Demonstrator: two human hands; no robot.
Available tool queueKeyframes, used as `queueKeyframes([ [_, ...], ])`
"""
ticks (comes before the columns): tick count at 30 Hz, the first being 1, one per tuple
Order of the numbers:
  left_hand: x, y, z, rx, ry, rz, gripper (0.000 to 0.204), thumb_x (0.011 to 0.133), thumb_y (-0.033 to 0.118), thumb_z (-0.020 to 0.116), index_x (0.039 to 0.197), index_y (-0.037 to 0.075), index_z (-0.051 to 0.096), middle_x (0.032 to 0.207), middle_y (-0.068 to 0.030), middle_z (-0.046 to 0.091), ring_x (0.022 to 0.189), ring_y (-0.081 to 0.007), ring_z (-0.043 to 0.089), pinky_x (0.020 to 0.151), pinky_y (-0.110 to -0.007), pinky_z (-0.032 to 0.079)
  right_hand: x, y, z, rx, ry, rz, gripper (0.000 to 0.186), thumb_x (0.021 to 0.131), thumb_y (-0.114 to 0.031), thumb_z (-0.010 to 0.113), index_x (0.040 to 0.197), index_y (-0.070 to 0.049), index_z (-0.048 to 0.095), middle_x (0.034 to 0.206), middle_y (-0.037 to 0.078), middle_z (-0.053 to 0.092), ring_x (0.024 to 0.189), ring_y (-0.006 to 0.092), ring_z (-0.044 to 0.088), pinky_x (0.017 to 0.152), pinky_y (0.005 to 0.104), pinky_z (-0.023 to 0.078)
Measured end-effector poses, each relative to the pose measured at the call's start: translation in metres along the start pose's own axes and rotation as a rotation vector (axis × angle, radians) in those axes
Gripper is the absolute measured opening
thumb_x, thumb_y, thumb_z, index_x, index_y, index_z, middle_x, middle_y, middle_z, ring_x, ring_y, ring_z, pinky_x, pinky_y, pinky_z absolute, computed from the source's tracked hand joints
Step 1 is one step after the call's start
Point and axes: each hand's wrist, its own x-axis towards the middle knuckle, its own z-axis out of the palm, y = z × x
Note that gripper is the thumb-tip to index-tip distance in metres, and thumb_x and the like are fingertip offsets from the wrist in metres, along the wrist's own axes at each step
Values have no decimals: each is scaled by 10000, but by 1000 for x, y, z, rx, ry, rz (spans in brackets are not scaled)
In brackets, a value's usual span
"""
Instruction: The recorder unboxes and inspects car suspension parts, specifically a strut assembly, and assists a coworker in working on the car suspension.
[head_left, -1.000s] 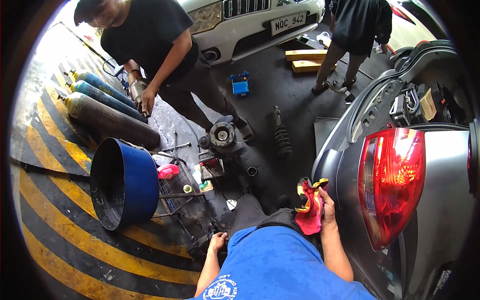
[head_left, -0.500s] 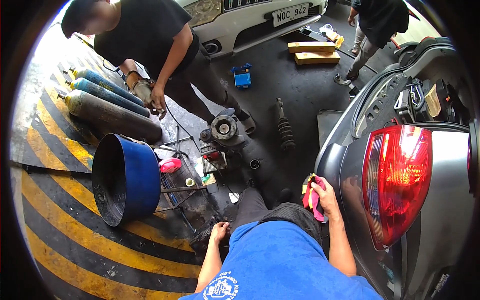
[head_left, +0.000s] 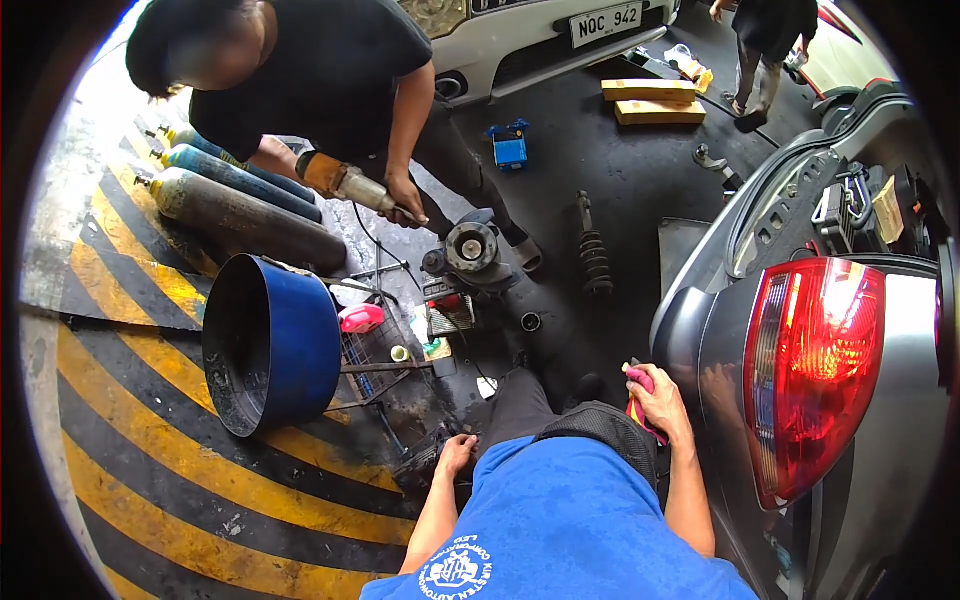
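My right hand (head_left: 660, 402) is closed around a crumpled pink-red and yellow cloth (head_left: 640, 380), beside the grey car's rear corner. The cloth bunches out above and below my fingers. Low at my left side hangs my left hand (head_left: 458, 455), its fingers curled in, with nothing visible in them. A dark object (head_left: 424, 458) on the floor appears just beside it; I cannot make out its kind. Ahead, a co-worker (head_left: 310, 90) in a black shirt grips an orange-and-grey power tool (head_left: 350, 185) above a round metal part (head_left: 471, 247) on a stand.
A red tail light (head_left: 815, 380) is close on my right. To the left stand a blue drum (head_left: 305, 350), a wire rack (head_left: 365, 355) and several gas cylinders (head_left: 250, 215). A coil-spring strut (head_left: 594, 255), a blue box (head_left: 509, 148) and long cartons (head_left: 655, 105) lie on the floor ahead.
The co-worker has leaned in and brought the power tool rightward, nearer the round part. My right hand has drawn the cloth in, so less shows. The view has shifted slightly left.
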Motion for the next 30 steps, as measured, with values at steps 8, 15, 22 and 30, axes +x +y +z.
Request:
queueKeyframes([
  [8, -9, 14, -2, -33, 22, 11, 325, 960, 260, 581, 1088, -27, 667, 880, -88, 698, 716, -141, 617, 675, -292, 490, 0, -4, -4, -23, -7, -19, 346, 844, -263, 682, 1145, -101, 626, 1090, 154, 618, 1061, 342, 592, 931, 412, 455],
  [15, -9, 15, -5, -21, 4, 26, 323, 963, 262, 578, 1091, -21, 666, 866, -77, 694, 709, -140, 612, 681, -283, 486, -1, -5, -2, -14, -16, -7, 349, 847, -266, 681, 1151, -103, 625, 1090, 154, 616, 1070, 347, 588, 932, 416, 452],
  [22, 14, -16, -12, -97, -43, -25, 315, 968, 272, 573, 1057, -9, 685, 870, -75, 688, 745, -130, 602, 701, -278, 484, 1, -2, 2, -47, -51, -36, 366, 857, -291, 668, 1172, -112, 613, 1095, 161, 613, 1069, 359, 586, 931, 423, 452],
  [30, 17, -12, -17, -113, -63, 3, 337, 953, 278, 594, 1082, -26, 663, 836, -91, 699, 653, -138, 602, 627, -304, 491, 4, -2, 5, -59, -53, -12, 378, 851, -272, 675, 1177, -92, 607, 1113, 162, 615, 1071, 340, 588, 941, 402, 451],
])
